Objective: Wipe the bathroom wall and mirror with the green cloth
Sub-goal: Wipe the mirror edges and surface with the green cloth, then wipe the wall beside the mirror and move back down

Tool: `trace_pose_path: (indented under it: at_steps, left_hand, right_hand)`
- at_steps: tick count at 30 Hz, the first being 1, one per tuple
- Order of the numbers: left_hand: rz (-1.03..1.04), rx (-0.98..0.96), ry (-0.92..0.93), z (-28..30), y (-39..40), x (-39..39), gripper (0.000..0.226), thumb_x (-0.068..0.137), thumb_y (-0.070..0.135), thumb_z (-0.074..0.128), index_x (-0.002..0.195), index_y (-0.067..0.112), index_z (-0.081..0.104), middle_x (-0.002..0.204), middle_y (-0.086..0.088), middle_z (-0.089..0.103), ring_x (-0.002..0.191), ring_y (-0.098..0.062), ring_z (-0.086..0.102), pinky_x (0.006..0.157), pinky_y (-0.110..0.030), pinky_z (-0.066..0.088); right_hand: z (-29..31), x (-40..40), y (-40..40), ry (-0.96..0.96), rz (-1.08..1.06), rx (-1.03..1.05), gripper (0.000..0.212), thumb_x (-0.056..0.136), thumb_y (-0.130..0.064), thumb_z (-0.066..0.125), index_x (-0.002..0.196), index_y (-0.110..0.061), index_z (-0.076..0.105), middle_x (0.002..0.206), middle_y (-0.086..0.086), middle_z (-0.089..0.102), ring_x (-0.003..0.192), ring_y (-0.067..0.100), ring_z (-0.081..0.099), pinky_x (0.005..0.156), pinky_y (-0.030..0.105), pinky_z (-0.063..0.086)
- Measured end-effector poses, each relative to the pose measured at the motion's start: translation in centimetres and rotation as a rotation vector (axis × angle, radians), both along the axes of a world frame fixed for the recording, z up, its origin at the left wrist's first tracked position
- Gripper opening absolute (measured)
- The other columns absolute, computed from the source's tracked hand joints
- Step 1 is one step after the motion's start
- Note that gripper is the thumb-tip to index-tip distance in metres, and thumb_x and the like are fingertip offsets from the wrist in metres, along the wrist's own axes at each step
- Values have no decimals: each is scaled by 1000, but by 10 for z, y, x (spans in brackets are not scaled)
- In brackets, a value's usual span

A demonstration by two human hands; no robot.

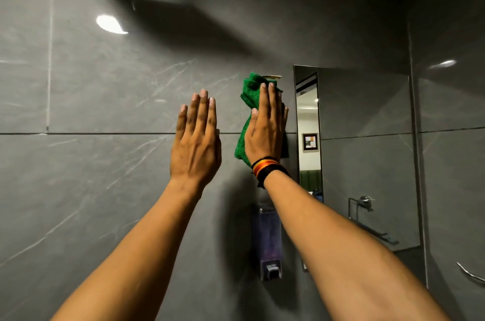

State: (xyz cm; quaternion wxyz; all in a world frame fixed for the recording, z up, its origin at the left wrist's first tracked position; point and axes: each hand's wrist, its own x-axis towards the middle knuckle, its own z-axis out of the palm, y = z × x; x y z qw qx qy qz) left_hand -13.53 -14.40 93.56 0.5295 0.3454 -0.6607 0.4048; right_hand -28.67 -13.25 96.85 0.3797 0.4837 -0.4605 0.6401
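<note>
The grey tiled bathroom wall fills most of the view. My right hand presses the crumpled green cloth flat against the wall, just left of the mirror's edge. The cloth shows above my fingertips and along the left of my palm. The mirror hangs to the right, reflecting grey tiles and a lit room. My left hand lies flat on the bare wall beside the right hand, fingers straight and slightly apart, holding nothing.
A soap dispenser is fixed to the wall below my right wrist. The mirror reflects a metal towel holder. A chrome rail sits at the right side wall. A horizontal grout line crosses the wall at hand height.
</note>
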Motion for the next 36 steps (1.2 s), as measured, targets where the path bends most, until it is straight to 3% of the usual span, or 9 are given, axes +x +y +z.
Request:
trace_pose_path:
  at_steps: [9, 15, 20, 29, 36]
  left_hand:
    - [12, 0, 2, -9, 24, 24, 64, 108, 22, 32, 164, 1, 9, 173, -18, 4, 161, -31, -1, 132, -46, 2]
    - [60, 170, -13, -77, 20, 33, 63, 109, 24, 27, 164, 2, 7, 173, -17, 1, 161, -30, -3, 132, -46, 3]
    - [115, 381, -66, -191, 18, 44, 64, 109, 24, 26, 164, 2, 3, 173, -17, -1, 161, -29, -4, 132, -45, -1]
    - [132, 831, -220, -469, 57, 61, 64, 106, 26, 16, 164, 2, 5, 174, -17, -1, 161, -28, -4, 131, -44, -3]
    - [129, 1102, -245, -664, 99, 78, 68, 103, 16, 40, 163, -1, 13, 173, -19, 6, 161, -32, 1, 131, -46, -1]
  right_hand:
    - [-9, 37, 22, 5, 15, 33, 56, 104, -18, 35, 158, -19, 22, 168, 5, 19, 155, 27, 17, 126, 54, 15]
    - [-81, 55, 10, -17, 56, 176, 56, 104, -18, 36, 159, -19, 20, 168, 4, 18, 156, 25, 16, 127, 52, 14]
    - [-211, 69, 2, -58, 136, 405, 57, 105, -14, 36, 159, -17, 18, 168, 5, 15, 156, 25, 13, 127, 52, 13]
    - [-510, 83, 36, -223, 229, 830, 58, 103, -11, 32, 159, -18, 20, 168, 2, 16, 156, 23, 14, 128, 49, 9]
    - [-716, 89, 78, -320, 252, 1131, 62, 98, -3, 34, 158, -15, 22, 168, 3, 19, 155, 25, 17, 126, 53, 15]
